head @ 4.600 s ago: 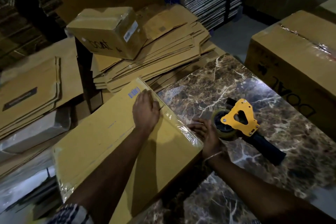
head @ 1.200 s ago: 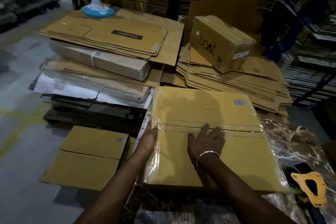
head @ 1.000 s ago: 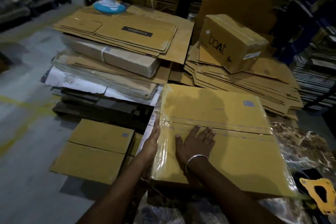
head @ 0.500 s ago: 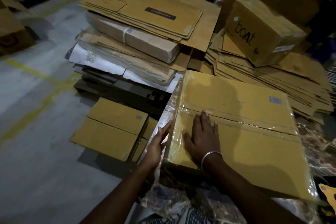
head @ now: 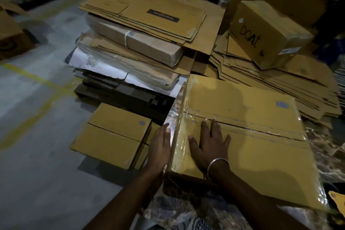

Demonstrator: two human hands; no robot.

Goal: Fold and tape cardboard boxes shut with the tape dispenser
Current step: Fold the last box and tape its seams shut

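While lying flat on the marble tabletop (head: 324, 142), sits the taped box (head: 252, 136) under both hands. Presses down on its near left corner, fingers spread and straight: right hand (head: 209, 147), silver bangle at the wrist. Rests straight-fingered along the box's left edge: left hand (head: 160, 147). Pokes in at the lower right corner, just beside the box: yellow tape dispenser (head: 338, 199). Reads "boat" in black marker on a sealed carton (head: 268, 33) atop flattened cardboard (head: 280, 78). Lies beside the tabletop on the floor, another flat box (head: 112, 134).
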